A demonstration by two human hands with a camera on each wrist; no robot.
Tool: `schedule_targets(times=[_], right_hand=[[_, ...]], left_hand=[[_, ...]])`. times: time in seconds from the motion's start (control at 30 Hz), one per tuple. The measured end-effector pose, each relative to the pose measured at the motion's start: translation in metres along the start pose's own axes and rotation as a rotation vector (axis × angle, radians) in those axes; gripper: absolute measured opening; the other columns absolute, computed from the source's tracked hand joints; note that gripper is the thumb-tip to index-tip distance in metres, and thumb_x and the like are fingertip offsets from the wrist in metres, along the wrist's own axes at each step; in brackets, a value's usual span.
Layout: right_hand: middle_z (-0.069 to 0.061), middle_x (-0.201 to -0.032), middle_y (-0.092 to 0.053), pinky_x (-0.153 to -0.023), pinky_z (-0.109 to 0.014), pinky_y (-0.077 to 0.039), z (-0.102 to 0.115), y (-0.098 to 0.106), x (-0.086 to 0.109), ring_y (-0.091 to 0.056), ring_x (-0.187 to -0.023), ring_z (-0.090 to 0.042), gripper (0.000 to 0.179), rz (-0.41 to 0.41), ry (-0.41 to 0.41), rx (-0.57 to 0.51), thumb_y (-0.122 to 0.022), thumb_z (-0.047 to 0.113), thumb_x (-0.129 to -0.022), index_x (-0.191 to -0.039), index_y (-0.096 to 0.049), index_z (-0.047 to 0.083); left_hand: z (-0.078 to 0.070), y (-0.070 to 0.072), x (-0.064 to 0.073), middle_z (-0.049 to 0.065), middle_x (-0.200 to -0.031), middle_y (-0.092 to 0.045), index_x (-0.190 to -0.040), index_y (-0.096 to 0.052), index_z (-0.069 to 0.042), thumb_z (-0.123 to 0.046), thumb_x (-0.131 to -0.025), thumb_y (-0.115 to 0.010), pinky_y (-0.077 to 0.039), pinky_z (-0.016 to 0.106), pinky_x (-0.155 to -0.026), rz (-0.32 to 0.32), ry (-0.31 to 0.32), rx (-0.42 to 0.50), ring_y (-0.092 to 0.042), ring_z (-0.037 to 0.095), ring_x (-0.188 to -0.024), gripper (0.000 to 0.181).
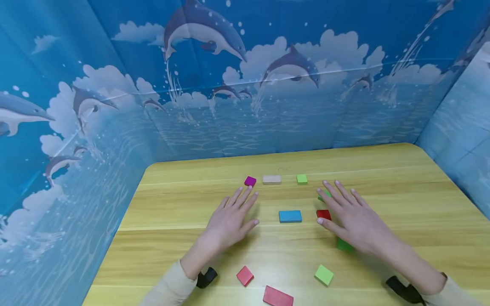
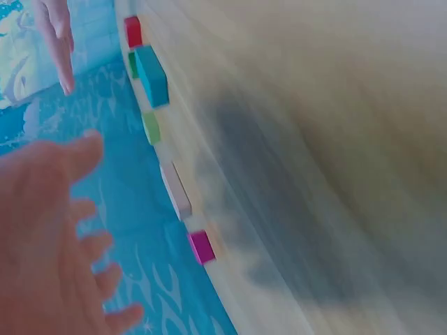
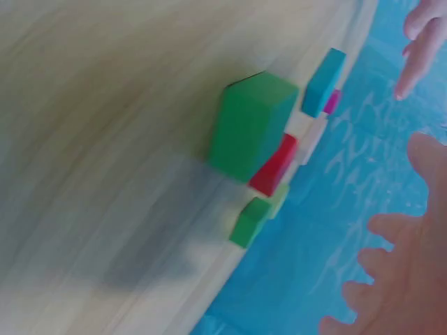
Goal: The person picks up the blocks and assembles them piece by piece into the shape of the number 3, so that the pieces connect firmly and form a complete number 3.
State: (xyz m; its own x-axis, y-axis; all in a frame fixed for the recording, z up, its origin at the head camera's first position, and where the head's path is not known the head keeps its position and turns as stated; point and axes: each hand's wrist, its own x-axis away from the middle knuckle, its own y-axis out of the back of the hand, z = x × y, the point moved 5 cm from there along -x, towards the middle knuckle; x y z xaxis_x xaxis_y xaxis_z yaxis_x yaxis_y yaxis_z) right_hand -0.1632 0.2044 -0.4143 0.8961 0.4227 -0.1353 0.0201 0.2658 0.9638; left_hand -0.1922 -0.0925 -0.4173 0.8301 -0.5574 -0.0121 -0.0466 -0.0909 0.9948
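Note:
My left hand (image 1: 229, 222) hovers over the table with fingers spread, its fingertips just short of a purple block (image 1: 250, 181). My right hand (image 1: 354, 223) is likewise spread above the table, holding nothing. Beneath it, a green block (image 1: 325, 195), a red block (image 1: 323, 214) and a larger green block (image 1: 344, 245) are partly covered in the head view. Between the hands lies a blue rectangular block (image 1: 290, 216). In the right wrist view the larger green block (image 3: 255, 125) shows fully, apart from the fingers.
A whitish block (image 1: 272, 179) and a light green one (image 1: 302, 179) lie toward the far edge. Nearer are a pinkish-red block (image 1: 245, 276), a long pink block (image 1: 278, 296) and another light green block (image 1: 324, 275). A dolphin-print curtain (image 1: 245, 123) surrounds the wooden table (image 1: 172, 191).

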Motion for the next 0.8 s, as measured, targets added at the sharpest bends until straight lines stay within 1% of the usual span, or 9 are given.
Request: schedule_targets(times=[0.1, 0.23, 0.33, 0.47, 0.5, 0.63, 0.7, 0.8], right_hand=[[-0.003, -0.164, -0.005, -0.117, -0.05, 0.0, -0.006, -0.001, 0.001, 0.002, -0.149, -0.028, 0.075, 0.002, 0.019, -0.016, -0.051, 0.054, -0.098, -0.158, -0.022, 0.018], [-0.003, -0.164, -0.009, -0.118, -0.047, 0.0, -0.008, -0.002, 0.0, -0.005, -0.149, -0.03, 0.072, 0.002, 0.06, -0.037, -0.054, 0.05, -0.098, -0.157, -0.026, 0.019], [-0.002, -0.164, -0.012, -0.118, -0.046, -0.002, -0.008, -0.004, -0.002, -0.009, -0.149, -0.029, 0.071, 0.003, 0.093, -0.04, -0.056, 0.047, -0.098, -0.157, -0.026, 0.02], [-0.004, -0.163, -0.017, -0.118, -0.044, -0.004, -0.009, -0.005, -0.004, -0.012, -0.149, -0.027, 0.068, -0.012, 0.134, -0.047, -0.056, 0.044, -0.099, -0.156, -0.029, 0.021], [-0.005, -0.162, -0.019, -0.118, -0.044, -0.005, -0.009, -0.005, -0.005, -0.014, -0.148, -0.027, 0.067, -0.019, 0.149, -0.051, -0.057, 0.043, -0.099, -0.156, -0.03, 0.021], [-0.006, -0.161, -0.023, -0.118, -0.042, -0.006, -0.011, -0.004, -0.006, -0.017, -0.148, -0.026, 0.062, -0.026, 0.207, -0.062, -0.056, 0.038, -0.1, -0.155, -0.032, 0.022], [-0.005, -0.161, -0.024, -0.118, -0.039, -0.006, -0.013, -0.005, -0.006, -0.018, -0.147, -0.025, 0.062, -0.02, 0.214, -0.079, -0.058, 0.036, -0.1, -0.155, -0.032, 0.024], [-0.003, -0.161, -0.025, -0.118, -0.036, -0.006, -0.016, -0.006, -0.006, -0.02, -0.147, -0.025, 0.061, 0.002, 0.212, -0.1, -0.059, 0.034, -0.1, -0.155, -0.033, 0.024]], left_hand=[[0.002, 0.0, -0.005, -0.002, -0.164, -0.004, -0.159, -0.013, -0.024, -0.052, -0.101, -0.046, -0.018, 0.052, -0.115, 0.003, -0.055, 0.022, -0.004, 0.024, -0.149, 0.073], [0.004, 0.001, -0.012, -0.002, -0.164, -0.003, -0.159, -0.013, -0.023, -0.052, -0.101, -0.044, -0.019, 0.052, -0.114, 0.016, -0.104, 0.057, -0.004, 0.022, -0.149, 0.073], [0.004, -0.001, -0.016, -0.002, -0.164, -0.004, -0.159, -0.013, -0.023, -0.053, -0.101, -0.043, -0.02, 0.051, -0.114, 0.052, -0.13, 0.168, -0.005, 0.022, -0.149, 0.072], [0.001, -0.001, -0.022, -0.003, -0.164, -0.009, -0.159, -0.016, -0.024, -0.051, -0.101, -0.046, -0.02, 0.047, -0.115, 0.104, -0.147, 0.333, -0.009, 0.02, -0.149, 0.071], [0.0, -0.001, -0.023, -0.003, -0.163, -0.011, -0.159, -0.017, -0.024, -0.05, -0.101, -0.047, -0.02, 0.045, -0.115, 0.114, -0.15, 0.356, -0.01, 0.019, -0.149, 0.071], [-0.001, -0.001, -0.032, -0.001, -0.163, -0.017, -0.158, -0.024, -0.022, -0.046, -0.1, -0.051, -0.022, 0.043, -0.115, 0.117, -0.162, 0.422, -0.014, 0.018, -0.148, 0.068], [-0.002, -0.002, -0.036, 0.001, -0.162, -0.022, -0.156, -0.028, -0.02, -0.044, -0.1, -0.053, -0.024, 0.042, -0.114, 0.107, -0.166, 0.444, -0.018, 0.017, -0.147, 0.066], [-0.002, -0.005, -0.041, 0.002, -0.159, -0.028, -0.154, -0.034, -0.018, -0.04, -0.1, -0.056, -0.027, 0.039, -0.113, 0.095, -0.167, 0.461, -0.024, 0.015, -0.145, 0.063]])
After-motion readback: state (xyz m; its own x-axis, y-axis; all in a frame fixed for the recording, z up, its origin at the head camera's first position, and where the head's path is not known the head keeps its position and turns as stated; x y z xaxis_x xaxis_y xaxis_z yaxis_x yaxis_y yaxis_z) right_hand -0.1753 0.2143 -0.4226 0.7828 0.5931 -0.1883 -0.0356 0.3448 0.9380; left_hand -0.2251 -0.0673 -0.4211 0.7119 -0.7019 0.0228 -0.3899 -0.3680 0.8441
